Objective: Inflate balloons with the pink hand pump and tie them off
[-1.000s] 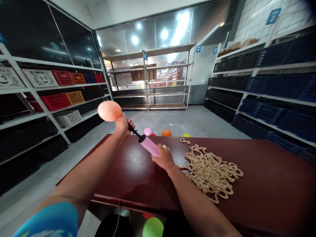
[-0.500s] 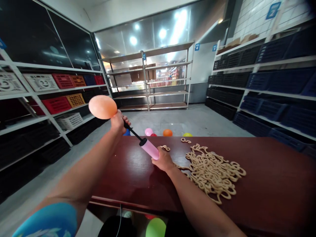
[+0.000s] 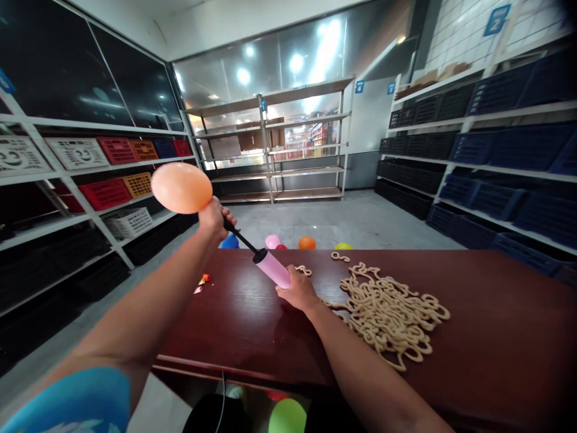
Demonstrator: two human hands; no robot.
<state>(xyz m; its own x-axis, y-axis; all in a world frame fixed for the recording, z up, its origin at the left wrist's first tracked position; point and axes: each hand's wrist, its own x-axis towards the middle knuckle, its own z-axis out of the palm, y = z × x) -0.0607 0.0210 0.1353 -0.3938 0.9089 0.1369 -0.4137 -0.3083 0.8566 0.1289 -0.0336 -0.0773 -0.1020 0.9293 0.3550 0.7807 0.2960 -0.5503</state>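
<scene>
My left hand (image 3: 215,218) is closed around the neck of a peach-orange balloon (image 3: 181,187) and the black end of a balloon pump. The pump's black rod (image 3: 246,240) runs down from that hand into its pink barrel (image 3: 273,268). Around the lower end of the barrel, my right hand (image 3: 298,290) is wrapped. The balloon is partly inflated and stands off to the left, above table height. My left fingers hide where balloon and pump meet.
Beige wooden loop-shaped pieces (image 3: 387,313) lie heaped on the dark red table (image 3: 234,343). Small coloured scraps (image 3: 204,281) lie at its left. Balloons on the floor include an orange one (image 3: 307,242) beyond the table and a green one (image 3: 287,416) below. Shelves with crates (image 3: 115,191) line both sides.
The balloon has grown larger. My left hand has shifted slightly left and up with it, and the small coloured scraps have come into view beside my forearm.
</scene>
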